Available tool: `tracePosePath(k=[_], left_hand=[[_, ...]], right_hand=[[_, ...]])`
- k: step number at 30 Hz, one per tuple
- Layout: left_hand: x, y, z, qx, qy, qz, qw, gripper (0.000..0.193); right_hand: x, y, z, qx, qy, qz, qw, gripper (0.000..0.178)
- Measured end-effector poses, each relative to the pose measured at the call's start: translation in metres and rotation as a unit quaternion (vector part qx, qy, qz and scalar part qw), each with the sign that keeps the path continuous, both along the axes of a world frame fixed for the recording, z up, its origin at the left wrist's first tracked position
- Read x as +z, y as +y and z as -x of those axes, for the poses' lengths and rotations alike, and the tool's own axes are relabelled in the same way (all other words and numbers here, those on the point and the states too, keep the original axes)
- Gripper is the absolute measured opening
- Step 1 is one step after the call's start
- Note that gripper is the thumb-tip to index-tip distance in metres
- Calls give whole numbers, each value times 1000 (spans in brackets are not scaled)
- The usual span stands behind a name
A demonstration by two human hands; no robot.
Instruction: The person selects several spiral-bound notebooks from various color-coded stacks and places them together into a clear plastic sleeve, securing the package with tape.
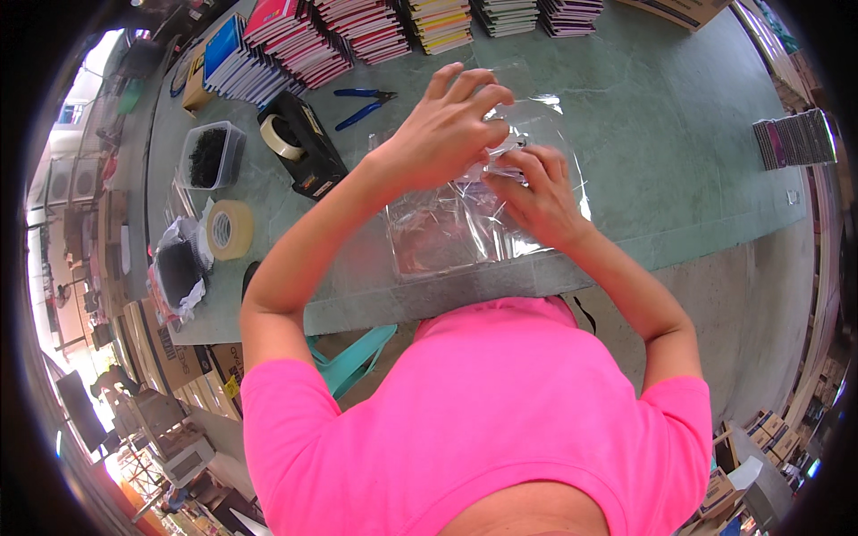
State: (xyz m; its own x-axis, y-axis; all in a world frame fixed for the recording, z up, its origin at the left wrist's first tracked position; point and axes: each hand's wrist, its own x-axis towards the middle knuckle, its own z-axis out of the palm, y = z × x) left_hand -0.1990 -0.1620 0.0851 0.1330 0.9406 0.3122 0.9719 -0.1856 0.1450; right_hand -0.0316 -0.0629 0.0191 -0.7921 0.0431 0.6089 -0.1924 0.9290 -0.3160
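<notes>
Clear, shiny plastic bags (431, 234) lie crinkled on the green tabletop in front of me, overlapping near its front edge. Over their far part my left hand (458, 121) is bent, its fingers curled inward; what lies under the fingertips is hidden. Close by on the right, my right hand (541, 192) pinches a fold of the clear plastic between thumb and fingers. A pale purple strip shows beneath the plastic between the hands, too covered to make out.
Left of my arm stand a black tape dispenser (304, 147), blue-handled cutters (362, 105), a tape roll (230, 230) and a plastic tub (213, 156) of small black pieces. Stacked notebooks (362, 27) line the far edge. Another stack (794, 141) stands at the right.
</notes>
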Motion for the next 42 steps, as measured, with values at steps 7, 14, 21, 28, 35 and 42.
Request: tracePosePath(k=[7,14,21,28,35,42], left_hand=[[-34,-50,-28,166,-187,-87,964,49],[-50,-28,-9,251,-460,-22,851,52],[-29,-19,3,132,-252,69,956,36],[-34,-53,-44,121,-57,12,991,27],[-70,-62,-60,152,19,-164,974,27],[-59,-81,-28,261,-64,-210,940,21]], right_hand=[[20,27,13,72,-222,223,946,23],[18,16,18,-34,-59,226,972,27],[30,45,46,44,-294,324,898,28],[54,6,1,53,-288,-97,951,32],[10,5,3,83,-105,65,989,31],[-13,8,0,79,-49,31,995,27]])
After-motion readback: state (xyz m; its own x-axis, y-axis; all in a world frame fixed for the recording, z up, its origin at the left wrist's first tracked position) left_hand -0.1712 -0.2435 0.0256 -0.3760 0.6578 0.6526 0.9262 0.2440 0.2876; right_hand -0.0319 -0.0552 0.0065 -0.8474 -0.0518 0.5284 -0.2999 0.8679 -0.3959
